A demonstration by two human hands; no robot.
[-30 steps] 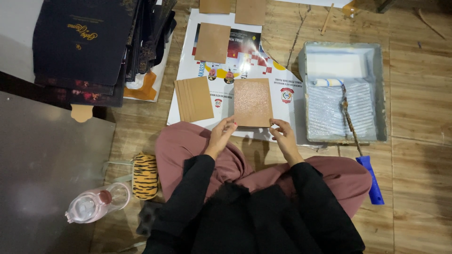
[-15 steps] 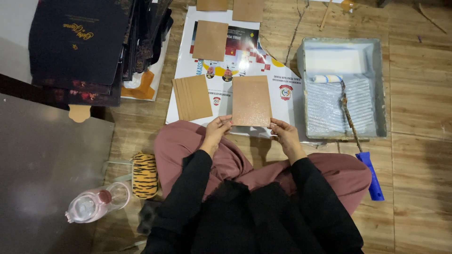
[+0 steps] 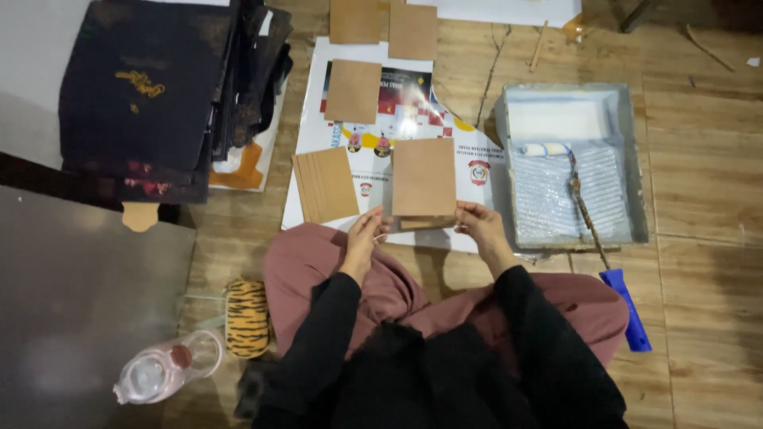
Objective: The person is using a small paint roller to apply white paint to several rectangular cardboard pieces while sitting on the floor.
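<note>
now your left hand and right hand pinch the brown board by its lower corners, paint tray just right.

brown board — flat, upright, above lap

**Surroundings**

Right of the grip: grey paint tray holding a roller with blue handle. Left: stack of brown panels on a printed poster. Far left: dark boards. Below left: tiger-striped pouch, clear plastic bottle.
</note>
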